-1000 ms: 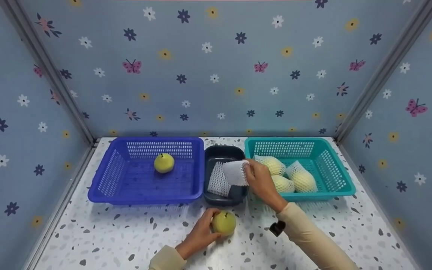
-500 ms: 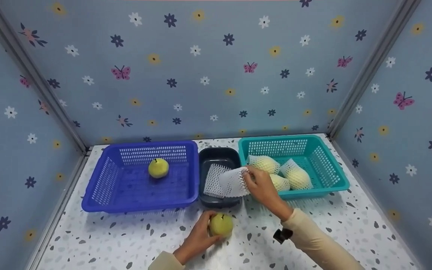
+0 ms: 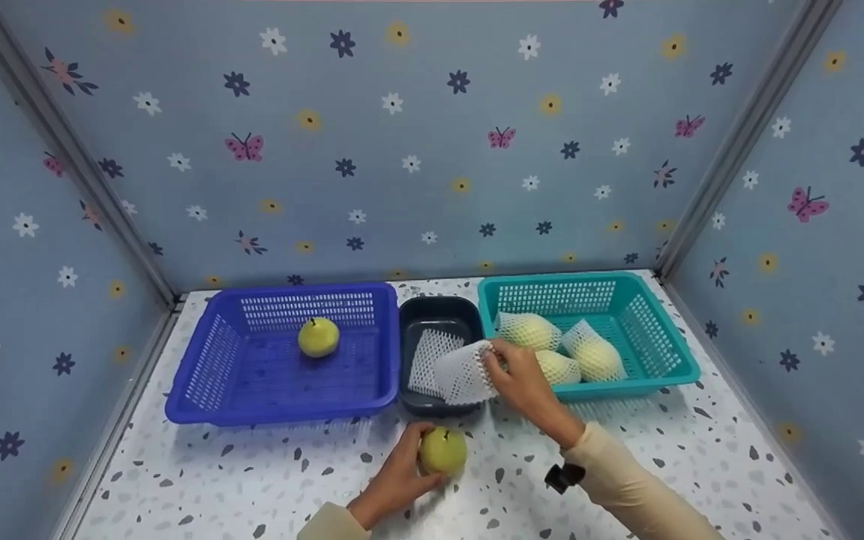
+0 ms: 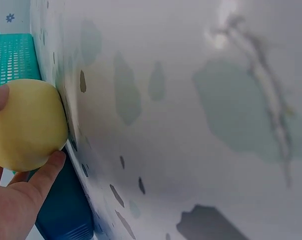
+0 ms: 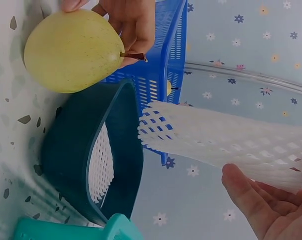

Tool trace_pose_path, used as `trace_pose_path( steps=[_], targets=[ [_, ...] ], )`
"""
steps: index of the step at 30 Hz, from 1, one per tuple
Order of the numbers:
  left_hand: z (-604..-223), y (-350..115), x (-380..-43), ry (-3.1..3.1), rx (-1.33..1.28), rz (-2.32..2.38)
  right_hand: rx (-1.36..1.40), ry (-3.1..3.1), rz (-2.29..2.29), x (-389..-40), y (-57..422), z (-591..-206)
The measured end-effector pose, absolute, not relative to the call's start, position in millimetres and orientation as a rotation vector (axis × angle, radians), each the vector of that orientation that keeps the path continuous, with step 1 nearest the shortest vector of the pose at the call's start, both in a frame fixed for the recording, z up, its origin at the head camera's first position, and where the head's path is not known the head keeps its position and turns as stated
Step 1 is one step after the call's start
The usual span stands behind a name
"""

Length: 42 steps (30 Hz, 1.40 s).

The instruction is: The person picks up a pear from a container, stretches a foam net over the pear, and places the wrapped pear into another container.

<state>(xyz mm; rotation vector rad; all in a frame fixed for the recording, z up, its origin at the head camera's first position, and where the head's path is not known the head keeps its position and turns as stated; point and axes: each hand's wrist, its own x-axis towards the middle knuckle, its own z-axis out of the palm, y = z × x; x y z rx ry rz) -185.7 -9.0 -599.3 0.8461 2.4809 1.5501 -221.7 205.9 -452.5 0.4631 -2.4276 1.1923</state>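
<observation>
My left hand (image 3: 402, 471) grips a yellow-green pear (image 3: 443, 451) on the speckled tabletop, thumb and fingers around its side, stem upward. In the left wrist view the thumb and fingers curve about the pear (image 4: 28, 125). Higher up, my right hand (image 3: 523, 379) pinches one end of a white foam net sleeve (image 3: 466, 373), which hangs over the small dark tray (image 3: 441, 304). The right wrist view shows the foam net sleeve (image 5: 215, 137) flat and hollow, apart from the pear (image 5: 73, 50). Another foam net (image 3: 428, 364) lies inside the tray.
A blue basket (image 3: 282, 412) at the left holds one bare pear (image 3: 319, 337). At the right stands a teal basket (image 3: 664, 322) with several net-wrapped pears (image 3: 598, 360). The dark tray sits between both baskets. Patterned walls (image 3: 432, 112) enclose the back and sides.
The foam net sleeve in my right hand has come down slightly and tilts more toward me. My left hand keeps its grip on the pear. The head view has shifted a little.
</observation>
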Motion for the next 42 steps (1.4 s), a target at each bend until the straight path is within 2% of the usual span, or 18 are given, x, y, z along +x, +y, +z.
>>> trace_pose_path(
  steps=[8, 20, 25, 32, 42],
  targets=[
    [-593, -8, -189, 2.501, 0.789, 1.549, 0.454, -2.445, 1.215, -219, 205, -453],
    [-547, 1, -216, 2.545, 0.669, 1.821, 0.477, -2.462, 1.253, -215, 202, -447],
    [-536, 10, -223, 2.320, 0.504, 1.986, 0.444, -2.477, 1.267, -213, 202, -448],
    [-505, 19, -215, 2.168, 0.222, 2.134, 0.461, -2.459, 1.276, -213, 202, -449],
    [-506, 21, -218, 1.914, 0.053, 2.312, 0.464, -2.467, 1.234, -215, 200, -452]
  ],
)
